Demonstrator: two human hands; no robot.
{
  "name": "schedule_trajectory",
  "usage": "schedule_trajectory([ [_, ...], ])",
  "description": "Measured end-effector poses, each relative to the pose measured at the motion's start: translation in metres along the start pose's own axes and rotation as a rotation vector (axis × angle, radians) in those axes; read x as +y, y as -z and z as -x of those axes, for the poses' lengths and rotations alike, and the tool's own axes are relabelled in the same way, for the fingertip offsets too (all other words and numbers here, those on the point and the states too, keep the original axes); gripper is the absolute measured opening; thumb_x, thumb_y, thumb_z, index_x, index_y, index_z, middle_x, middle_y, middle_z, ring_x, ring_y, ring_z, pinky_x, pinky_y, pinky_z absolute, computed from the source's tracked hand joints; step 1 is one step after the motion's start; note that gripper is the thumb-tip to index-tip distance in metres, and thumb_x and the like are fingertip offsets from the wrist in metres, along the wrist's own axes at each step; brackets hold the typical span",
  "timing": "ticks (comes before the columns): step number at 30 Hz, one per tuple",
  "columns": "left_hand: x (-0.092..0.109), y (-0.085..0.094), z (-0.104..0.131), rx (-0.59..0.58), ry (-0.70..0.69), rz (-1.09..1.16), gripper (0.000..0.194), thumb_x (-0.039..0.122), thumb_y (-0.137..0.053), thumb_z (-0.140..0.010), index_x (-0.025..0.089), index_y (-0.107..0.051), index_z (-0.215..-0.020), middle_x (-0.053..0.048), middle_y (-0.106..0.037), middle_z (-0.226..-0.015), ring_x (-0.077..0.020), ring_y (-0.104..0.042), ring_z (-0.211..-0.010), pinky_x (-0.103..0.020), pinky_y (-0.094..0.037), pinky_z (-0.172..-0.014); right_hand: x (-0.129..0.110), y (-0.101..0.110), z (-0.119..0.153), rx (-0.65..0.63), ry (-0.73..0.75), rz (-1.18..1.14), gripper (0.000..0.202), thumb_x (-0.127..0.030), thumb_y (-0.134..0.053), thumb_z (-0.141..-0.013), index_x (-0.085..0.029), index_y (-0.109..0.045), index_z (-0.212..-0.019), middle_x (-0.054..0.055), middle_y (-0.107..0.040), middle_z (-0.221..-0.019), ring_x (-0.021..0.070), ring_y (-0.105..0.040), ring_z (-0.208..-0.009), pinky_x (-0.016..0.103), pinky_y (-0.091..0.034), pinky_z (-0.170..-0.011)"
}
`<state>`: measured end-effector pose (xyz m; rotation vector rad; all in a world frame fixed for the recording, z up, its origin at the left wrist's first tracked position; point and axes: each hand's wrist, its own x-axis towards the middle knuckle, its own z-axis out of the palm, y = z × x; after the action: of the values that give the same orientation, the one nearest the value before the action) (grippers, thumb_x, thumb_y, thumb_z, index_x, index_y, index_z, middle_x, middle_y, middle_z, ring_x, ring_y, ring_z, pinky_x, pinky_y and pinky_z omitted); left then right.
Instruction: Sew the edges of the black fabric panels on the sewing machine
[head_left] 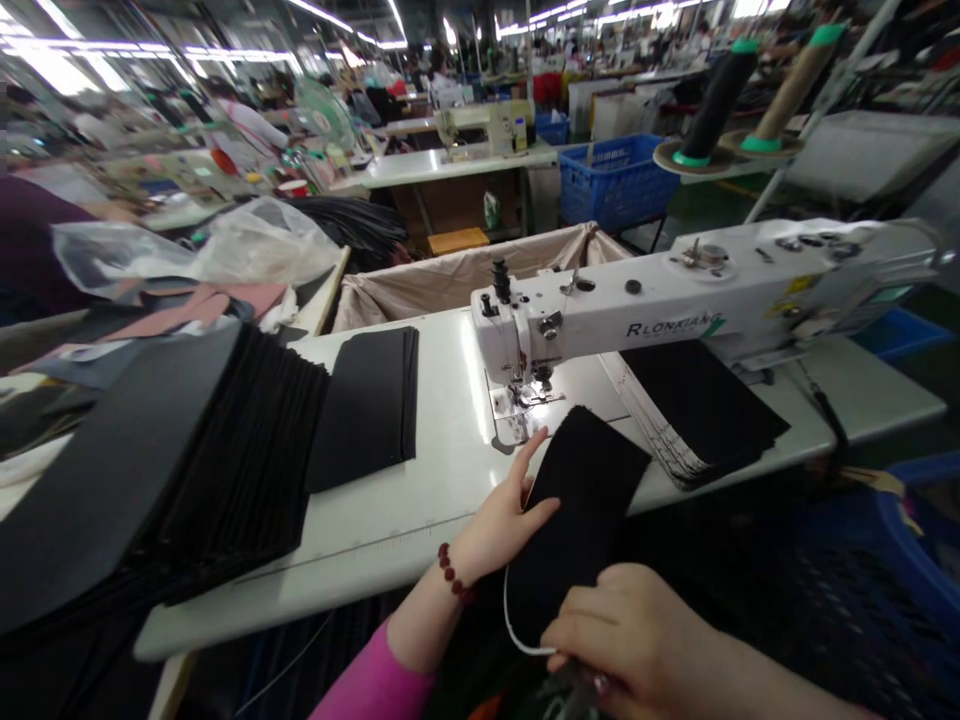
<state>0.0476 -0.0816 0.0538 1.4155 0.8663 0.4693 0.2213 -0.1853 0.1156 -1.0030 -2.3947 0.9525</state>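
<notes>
A black panel (581,500) with a white cord along its lower left edge hangs over the table's front edge, just before the sewing machine's needle area. My left hand (517,510), with a dark red bead bracelet at the wrist, holds the panel's left edge between thumb and fingers. Lower down, my right hand (626,625) is closed at the panel's bottom corner, pinching the white cord (521,645). The white sewing machine (600,310) stands behind the panel, its needle area lit.
Tall stacked black panels (240,450) lean at the left, beside a smaller black stack (367,400). More panels (697,400) lie under the machine arm. Thread cones (716,100) stand at upper right. A blue basket (892,540) is at lower right. People work in the background.
</notes>
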Motion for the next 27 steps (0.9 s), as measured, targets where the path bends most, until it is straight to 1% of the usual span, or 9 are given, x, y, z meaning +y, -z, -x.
schedule_trajectory([
  [3, -0.017, 0.019, 0.018, 0.131, -0.031, -0.278, 0.056, 0.024, -0.049, -0.093, 0.033, -0.033, -0.146, -0.004, -0.057, -0.134, -0.0220, -0.056, -0.122, -0.042, -0.040, -0.108, 0.027, -0.007, -0.019, -0.042, 0.012, -0.235, 0.022, -0.029, -0.057, -0.091, -0.023, -0.065, -0.110, -0.001, -0.071, -0.097, 0.0123, -0.065, -0.085, 0.021, -0.046, -0.073],
  [5, -0.031, 0.035, 0.037, 0.242, 0.005, -0.459, 0.051, 0.025, -0.047, -0.094, 0.033, -0.038, -0.144, -0.003, -0.049, -0.142, -0.0226, -0.047, -0.131, -0.042, -0.035, -0.112, 0.058, -0.007, -0.033, 0.073, -0.074, -0.219, 0.027, -0.031, -0.050, -0.096, -0.025, -0.061, -0.119, 0.000, -0.069, -0.111, 0.0127, -0.064, -0.098, 0.021, -0.047, -0.082],
  [8, -0.045, 0.052, 0.060, 0.374, 0.116, -0.748, 0.053, 0.034, -0.051, -0.093, 0.033, -0.038, -0.144, -0.007, -0.059, -0.122, -0.0262, -0.060, -0.111, -0.045, -0.048, -0.097, 0.109, -0.005, -0.063, 0.226, -0.219, 0.132, 0.040, -0.026, -0.047, -0.096, -0.026, -0.049, -0.135, 0.003, -0.055, -0.139, 0.0200, -0.057, -0.118, 0.032, -0.048, -0.091],
  [10, -0.047, 0.058, 0.065, 0.471, 0.113, -0.967, 0.051, 0.041, -0.058, -0.089, 0.030, -0.048, -0.138, -0.009, -0.058, -0.112, -0.0292, -0.061, -0.103, -0.049, -0.051, -0.090, 0.136, -0.004, -0.083, 0.212, -0.294, 0.360, 0.046, -0.024, -0.046, -0.094, -0.029, -0.044, -0.140, 0.002, -0.045, -0.148, 0.0219, -0.062, -0.112, 0.034, -0.052, -0.085],
  [12, -0.045, 0.059, 0.059, 0.544, 0.028, -1.131, 0.043, 0.043, -0.062, -0.087, 0.026, -0.058, -0.126, -0.012, -0.054, -0.122, -0.0334, -0.054, -0.116, -0.053, -0.045, -0.098, 0.153, -0.004, -0.098, 0.195, -0.332, 0.479, 0.050, -0.024, -0.047, -0.093, -0.030, -0.041, -0.142, 0.001, -0.043, -0.149, 0.0229, -0.065, -0.104, 0.035, -0.054, -0.079],
  [15, -0.041, 0.061, 0.035, 0.460, -0.136, -1.205, 0.036, 0.039, -0.058, -0.090, 0.023, -0.058, -0.122, -0.010, -0.039, -0.148, -0.0325, -0.030, -0.140, -0.054, -0.027, -0.114, 0.163, -0.006, -0.105, 0.193, -0.340, 0.511, 0.052, -0.023, -0.048, -0.092, -0.030, -0.041, -0.143, 0.001, -0.044, -0.148, 0.0239, -0.065, -0.104, 0.036, -0.054, -0.079],
  [19, -0.040, 0.066, -0.005, 0.213, -0.237, -1.206, 0.058, 0.044, -0.054, -0.092, 0.027, -0.036, -0.144, -0.005, -0.031, -0.156, -0.0274, -0.022, -0.145, -0.052, -0.019, -0.118, 0.165, -0.009, -0.101, 0.192, -0.345, 0.585, 0.053, -0.022, -0.047, -0.092, -0.030, -0.040, -0.144, 0.001, -0.043, -0.149, 0.0226, -0.067, -0.100, 0.036, -0.053, -0.079],
  [21, -0.041, 0.069, -0.019, 0.188, -0.240, -1.214, 0.063, 0.047, -0.052, -0.093, 0.028, -0.030, -0.148, -0.005, -0.030, -0.157, -0.0279, -0.022, -0.145, -0.053, -0.018, -0.118, 0.164, -0.010, -0.100, 0.182, -0.342, 0.625, 0.054, -0.024, -0.047, -0.092, -0.030, -0.039, -0.145, 0.001, -0.043, -0.149, 0.0218, -0.067, -0.097, 0.035, -0.053, -0.077],
  [27, -0.043, 0.073, -0.038, 0.222, -0.251, -1.212, 0.062, 0.047, -0.052, -0.093, 0.029, -0.032, -0.148, -0.004, -0.030, -0.157, -0.0269, -0.022, -0.146, -0.051, -0.016, -0.119, 0.164, -0.009, -0.104, 0.166, -0.332, 0.652, 0.053, -0.027, -0.045, -0.094, -0.029, -0.037, -0.146, 0.002, -0.042, -0.149, 0.0213, -0.067, -0.098, 0.034, -0.054, -0.076],
])
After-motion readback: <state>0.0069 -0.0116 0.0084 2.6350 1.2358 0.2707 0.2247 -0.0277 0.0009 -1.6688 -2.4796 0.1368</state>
